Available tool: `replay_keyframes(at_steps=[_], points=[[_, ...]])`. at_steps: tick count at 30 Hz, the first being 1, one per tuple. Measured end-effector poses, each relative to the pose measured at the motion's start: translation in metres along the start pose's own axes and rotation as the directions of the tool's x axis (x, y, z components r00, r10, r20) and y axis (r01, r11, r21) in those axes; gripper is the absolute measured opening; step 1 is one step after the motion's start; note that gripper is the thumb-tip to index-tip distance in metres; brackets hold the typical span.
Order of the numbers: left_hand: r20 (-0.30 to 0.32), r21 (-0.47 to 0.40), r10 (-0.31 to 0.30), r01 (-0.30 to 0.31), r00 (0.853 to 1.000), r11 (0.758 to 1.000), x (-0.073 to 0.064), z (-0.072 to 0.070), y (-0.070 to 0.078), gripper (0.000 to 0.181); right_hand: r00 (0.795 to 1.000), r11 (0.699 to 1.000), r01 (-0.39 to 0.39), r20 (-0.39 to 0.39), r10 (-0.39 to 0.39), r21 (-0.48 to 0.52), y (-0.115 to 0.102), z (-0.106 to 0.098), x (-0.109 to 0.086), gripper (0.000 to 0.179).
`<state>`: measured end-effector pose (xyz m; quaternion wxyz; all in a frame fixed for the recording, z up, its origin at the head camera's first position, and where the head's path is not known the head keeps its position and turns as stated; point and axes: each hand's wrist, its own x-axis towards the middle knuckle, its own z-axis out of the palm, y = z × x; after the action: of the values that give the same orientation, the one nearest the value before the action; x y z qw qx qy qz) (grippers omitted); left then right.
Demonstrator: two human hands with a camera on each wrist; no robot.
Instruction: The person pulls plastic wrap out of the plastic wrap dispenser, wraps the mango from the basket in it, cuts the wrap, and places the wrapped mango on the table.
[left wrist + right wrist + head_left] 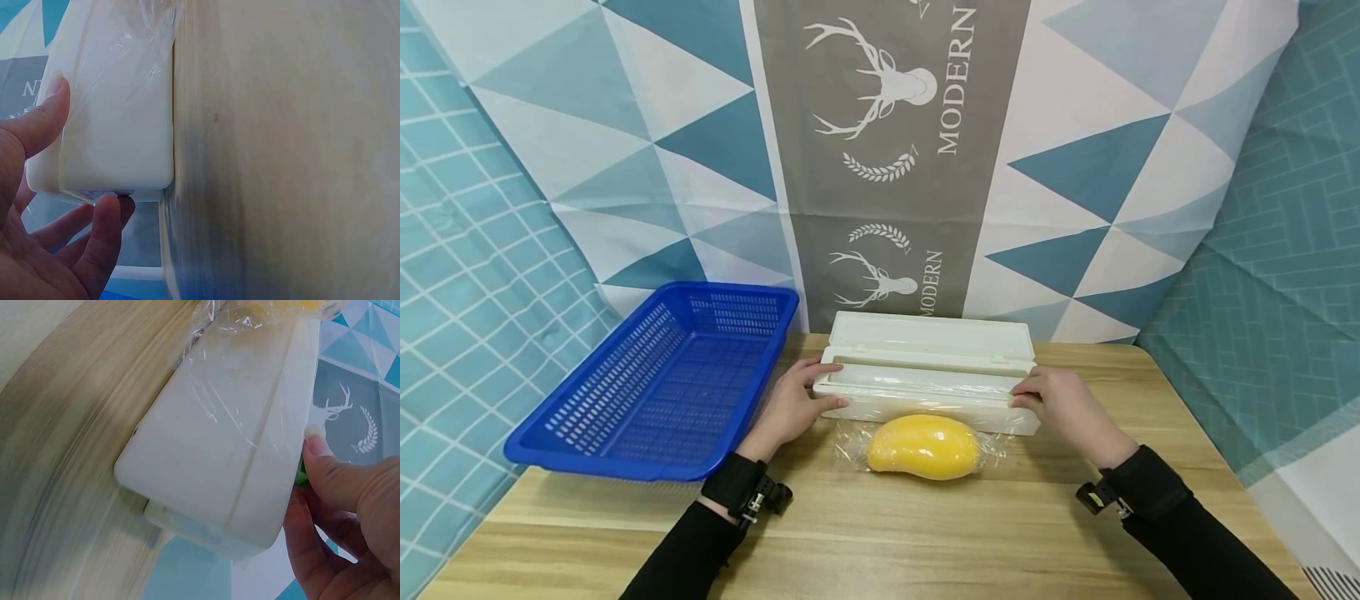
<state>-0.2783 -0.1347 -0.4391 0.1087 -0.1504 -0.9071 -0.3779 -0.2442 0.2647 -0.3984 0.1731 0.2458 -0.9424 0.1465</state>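
A white cling film dispenser (925, 408) lies lengthwise near the wall, its lid (928, 333) tipped back and the film roll (917, 379) showing inside. My left hand (793, 404) holds the dispenser's left end, thumb on the front and fingers curled at the end face. At the right end my right hand (1063, 408) pinches a small green slide cutter (302, 474) on the top edge, mostly hidden by thumb and fingers. Film runs down over the dispenser's front to a yellow mango (925, 447), which lies just before it in clear film.
A blue plastic basket (760, 367) with perforated sides stands to the left, close beside my left forearm. The wooden table (925, 542) meets a patterned cloth wall (887, 183) right behind the dispenser. Each wrist wears a black strap with a small camera.
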Motion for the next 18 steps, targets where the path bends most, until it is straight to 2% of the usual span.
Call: replay_keyframes(at_steps=[18], points=[[0.0, -0.004, 0.007, -0.007, 1.0, 1.0, 0.0003, 0.0006, -0.0003, 0.058, 0.997, 0.998, 0.036, -0.064, -0.039, -0.043, 0.0092, -0.0011, -0.01, 0.004]])
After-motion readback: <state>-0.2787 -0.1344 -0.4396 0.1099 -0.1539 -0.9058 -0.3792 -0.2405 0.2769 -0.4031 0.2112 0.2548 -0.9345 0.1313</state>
